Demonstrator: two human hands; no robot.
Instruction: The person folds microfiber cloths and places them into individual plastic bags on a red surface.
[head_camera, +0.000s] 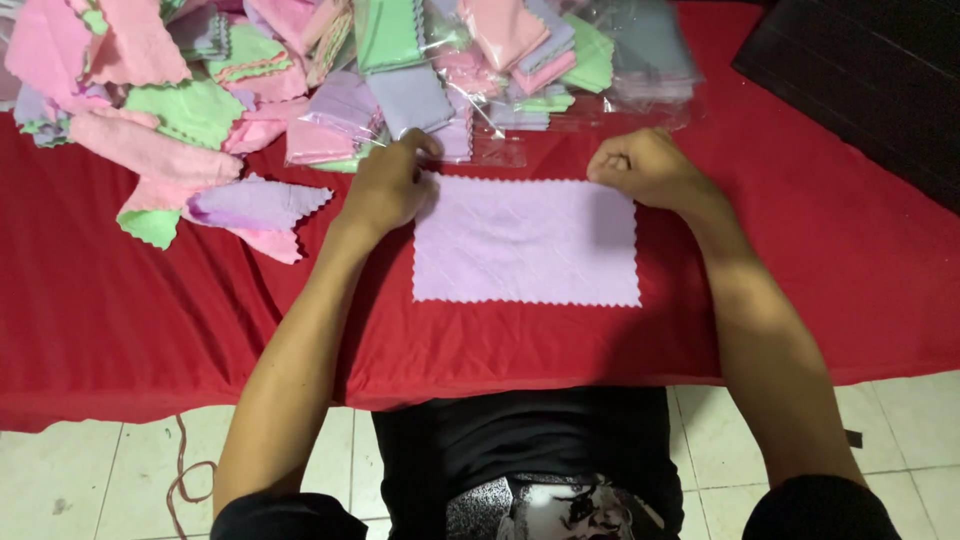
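Note:
A lilac cloth (526, 243) with zigzag edges lies flat on the red table cover (120, 320) in front of me. My left hand (388, 183) pinches its far left corner. My right hand (643, 165) pinches its far right corner, fingers curled. Both hands rest at the cloth's far edge.
A heap of pink, green and lilac cloths (170, 110) lies at the back left. Folded cloths in clear plastic bags (500, 70) are stacked at the back centre. A dark object (860, 70) sits at the back right. White floor tiles (90, 480) show below the table's edge.

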